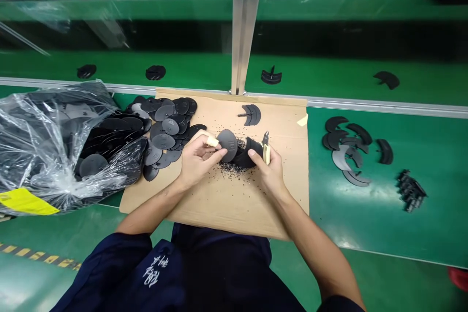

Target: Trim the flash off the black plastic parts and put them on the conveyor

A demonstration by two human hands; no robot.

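Note:
My left hand (pixel 199 158) grips a black rubber disc (pixel 227 145) by its edge, with tape around one fingertip. My right hand (pixel 268 170) holds small side cutters (pixel 265 148) with yellow handles, their jaws pointing up. A curved black rubber piece (pixel 244 155) lies between my hands, touching the disc and partly hidden by it. Black crumbs (pixel 230 168) are scattered below on a cardboard sheet (pixel 234 212). Left of my hands lies a heap of black discs (pixel 164 129). A trimmed black piece (pixel 251 115) rests farther up the cardboard.
A torn clear plastic bag (pixel 47 151) full of black discs lies at the left. Curved black pieces (pixel 345 148) and a small black heap (pixel 410 190) sit on the green belt at the right. A metal post (pixel 244 24) rises behind the cardboard.

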